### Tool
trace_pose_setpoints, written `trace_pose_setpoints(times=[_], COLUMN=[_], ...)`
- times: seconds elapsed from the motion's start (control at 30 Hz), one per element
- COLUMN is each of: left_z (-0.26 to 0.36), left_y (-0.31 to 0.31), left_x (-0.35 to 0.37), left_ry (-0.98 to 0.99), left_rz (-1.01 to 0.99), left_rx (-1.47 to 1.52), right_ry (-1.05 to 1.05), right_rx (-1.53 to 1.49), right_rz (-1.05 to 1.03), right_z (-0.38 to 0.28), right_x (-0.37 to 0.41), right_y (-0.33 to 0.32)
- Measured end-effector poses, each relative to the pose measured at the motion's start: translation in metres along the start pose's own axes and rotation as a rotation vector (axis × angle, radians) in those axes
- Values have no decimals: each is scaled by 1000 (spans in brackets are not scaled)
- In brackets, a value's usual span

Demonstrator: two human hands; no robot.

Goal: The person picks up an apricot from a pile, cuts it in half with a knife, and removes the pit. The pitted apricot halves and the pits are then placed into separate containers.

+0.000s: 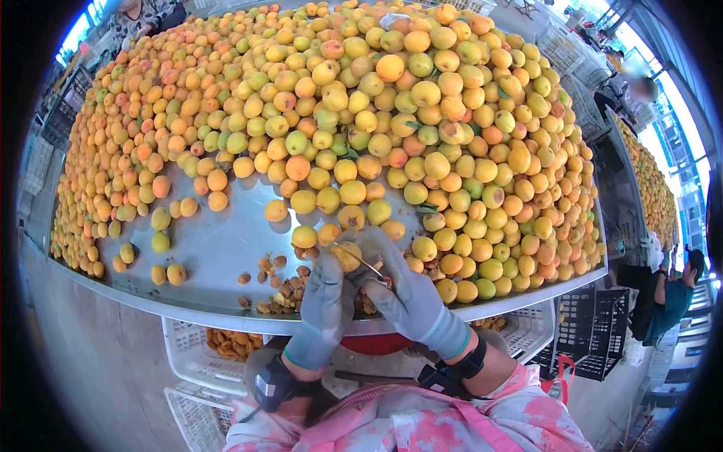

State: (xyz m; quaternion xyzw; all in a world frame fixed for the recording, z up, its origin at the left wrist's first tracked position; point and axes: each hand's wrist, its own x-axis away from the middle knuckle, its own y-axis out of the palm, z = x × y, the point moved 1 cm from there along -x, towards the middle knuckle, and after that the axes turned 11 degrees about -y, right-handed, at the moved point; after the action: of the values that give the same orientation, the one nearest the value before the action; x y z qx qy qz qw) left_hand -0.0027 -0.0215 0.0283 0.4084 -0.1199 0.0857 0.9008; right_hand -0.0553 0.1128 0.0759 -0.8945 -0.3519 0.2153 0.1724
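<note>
My left hand, in a grey work glove, is closed around a yellow apricot just above the front edge of the metal table. My right hand, gloved too, grips a small knife; its thin blade lies across the apricot. The far side of the fruit and part of the knife's handle are hidden by the fingers. Brown apricot pits lie in a small pile left of my left hand. A large heap of whole apricots rises beyond both hands.
The table's raised metal rim runs in front of me. Below it, a white crate holds apricot halves. Black crates stand at the right. Another fruit-laden table and a person in a dark green top are farther right.
</note>
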Motion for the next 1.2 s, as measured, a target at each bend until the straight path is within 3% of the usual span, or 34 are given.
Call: trace_pose_setpoints(times=[0.13, 0.47, 0.57, 0.63, 0.73, 0.83, 0.93, 1.0, 1.13, 1.2], left_z=[1, 0, -4, -4, 3, 7, 9, 15, 22, 20], left_y=[2, -3, -7, -14, -5, 12, 3, 8, 18, 14], left_x=[2, 3, 2, 2, 8, 8, 5, 6, 10, 9], left_ry=[-24, -88, -71, -44, 30, 172, 87, 120, 116, 119], left_rz=[35, -28, 30, 55, 135, 193, 97, 108, 122, 93], left_rx=[-182, -165, -18, -281, -420, -425, -477, -535, -574, -565], right_ry=[-22, -42, 2, 40, 32, -13, -59, 37, 32, -62], right_rx=[32, 127, 197, 258, 167, 201, 193, 216, 214, 147], right_rz=[-33, -38, -63, -83, -64, -63, -21, -133, -157, -89], right_z=[10, 16, 7, 5, 8, 12, 10, 1, 5, 10], right_x=[0, 4, 3, 4, 6, 8, 6, 5, 9, 11], right_y=[2, 3, 4, 5, 6, 7, 8, 6, 7, 10])
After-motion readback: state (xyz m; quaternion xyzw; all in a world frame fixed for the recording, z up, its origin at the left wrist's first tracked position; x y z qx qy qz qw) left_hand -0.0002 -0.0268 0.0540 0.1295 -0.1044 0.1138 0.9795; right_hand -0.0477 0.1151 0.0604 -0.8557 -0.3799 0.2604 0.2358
